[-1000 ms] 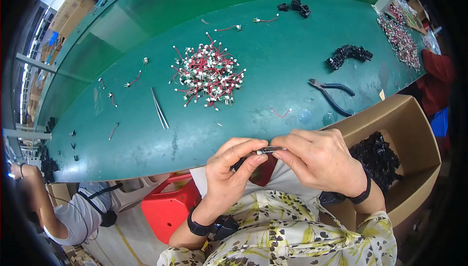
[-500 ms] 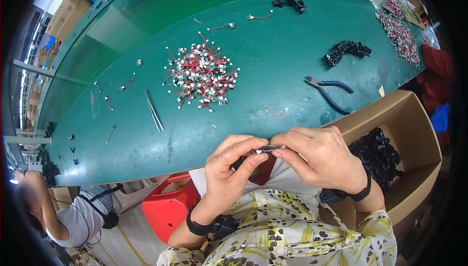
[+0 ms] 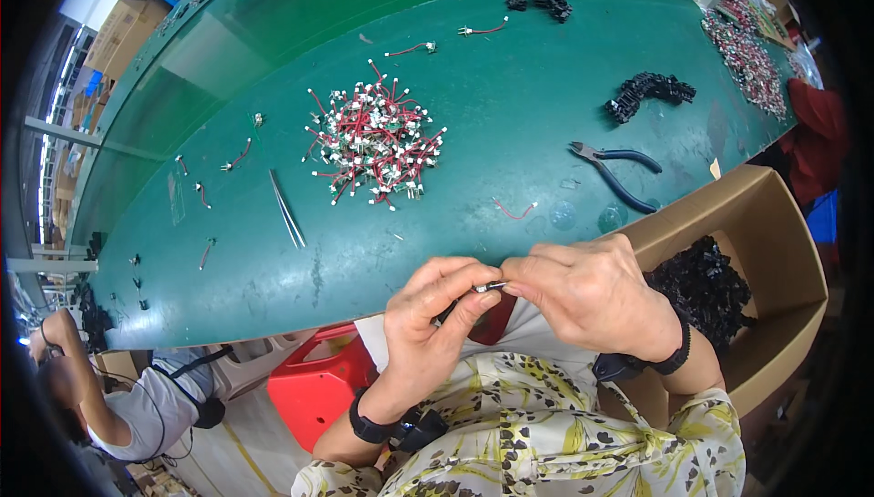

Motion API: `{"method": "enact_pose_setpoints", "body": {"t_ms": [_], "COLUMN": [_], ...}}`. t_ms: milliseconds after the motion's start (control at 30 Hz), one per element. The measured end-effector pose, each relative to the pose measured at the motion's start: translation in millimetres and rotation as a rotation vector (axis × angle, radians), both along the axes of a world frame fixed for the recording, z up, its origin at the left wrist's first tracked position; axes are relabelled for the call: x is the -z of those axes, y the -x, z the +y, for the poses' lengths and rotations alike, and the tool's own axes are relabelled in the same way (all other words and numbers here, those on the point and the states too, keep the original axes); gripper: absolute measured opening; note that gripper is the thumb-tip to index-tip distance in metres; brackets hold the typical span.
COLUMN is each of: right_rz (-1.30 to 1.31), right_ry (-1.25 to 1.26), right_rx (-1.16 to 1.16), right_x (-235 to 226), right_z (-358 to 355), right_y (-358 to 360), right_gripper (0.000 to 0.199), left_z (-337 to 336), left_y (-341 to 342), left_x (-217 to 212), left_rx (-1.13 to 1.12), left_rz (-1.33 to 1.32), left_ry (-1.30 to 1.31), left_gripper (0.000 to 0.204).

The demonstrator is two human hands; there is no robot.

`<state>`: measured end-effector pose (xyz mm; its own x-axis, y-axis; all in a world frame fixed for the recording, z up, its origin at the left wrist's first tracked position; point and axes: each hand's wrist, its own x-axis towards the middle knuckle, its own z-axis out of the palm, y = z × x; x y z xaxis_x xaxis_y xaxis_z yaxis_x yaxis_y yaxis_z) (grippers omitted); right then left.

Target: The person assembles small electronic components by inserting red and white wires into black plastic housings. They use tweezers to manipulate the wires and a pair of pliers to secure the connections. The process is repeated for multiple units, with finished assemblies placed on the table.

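Note:
My two hands meet over the near edge of the green table. Between the thumb and fingers of my left hand (image 3: 423, 317) is a small black part (image 3: 490, 287) with a whitish bit on it. Thumb and forefinger of my right hand (image 3: 596, 295) are pinched at the part's right end, almost touching the left fingertips. Whether the right fingers grip the part itself or something thin beside it is hidden. Beyond my hands lie a loose red wire (image 3: 515, 210) and a big heap of red wires with white connectors (image 3: 378, 133).
Blue-handled cutters (image 3: 624, 178) and a curved row of black parts (image 3: 648, 96) lie to the right. Tweezers (image 3: 287, 209) rest left of the heap. A cardboard box (image 3: 783, 269) holding black pieces (image 3: 701, 292) stands by my right arm. Another person (image 3: 137, 415) sits at left.
My right fingers have moved a little left and closed in on the part. The thin dark piece that showed between the hands is now mostly covered by the fingers.

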<state>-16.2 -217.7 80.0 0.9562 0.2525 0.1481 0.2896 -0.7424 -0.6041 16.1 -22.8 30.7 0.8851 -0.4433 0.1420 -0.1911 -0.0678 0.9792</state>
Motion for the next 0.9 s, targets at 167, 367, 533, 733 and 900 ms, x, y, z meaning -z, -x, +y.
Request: {"method": "enact_pose_setpoints", "body": {"t_ms": [167, 367, 533, 733, 900], "right_rz": [-0.055, 0.088, 0.143, 0.197, 0.200], "right_ry": [-0.003, -0.138, -0.241, -0.281, -0.483], "right_rx": [0.030, 0.069, 0.119, 0.151, 0.121], "right_x": [15.0, 9.2, 0.3, -2.7, -1.9], "right_z": [3.8, 6.6, 2.0, 11.4, 45.5], "right_y": [-0.7, -8.3, -4.1, -3.3, -6.4], "right_gripper": [0.011, 0.014, 0.018, 0.023, 0.024], "left_z": [-1.9, 5.4, 67.9, 225.7, 139.5], "left_y": [2.2, -4.3, -26.6, -75.6, -46.0], "left_x": [2.6, -0.7, -19.6, -14.6, -25.7], "left_rx": [-0.049, -0.036, -0.384, -1.081, -0.366], "left_rz": [0.077, 0.285, 0.292, -0.482, 0.396], "left_ry": [0.009, 0.110, -0.008, -0.515, 0.435], "left_gripper": [0.023, 0.026, 0.030, 0.035, 0.043]}}
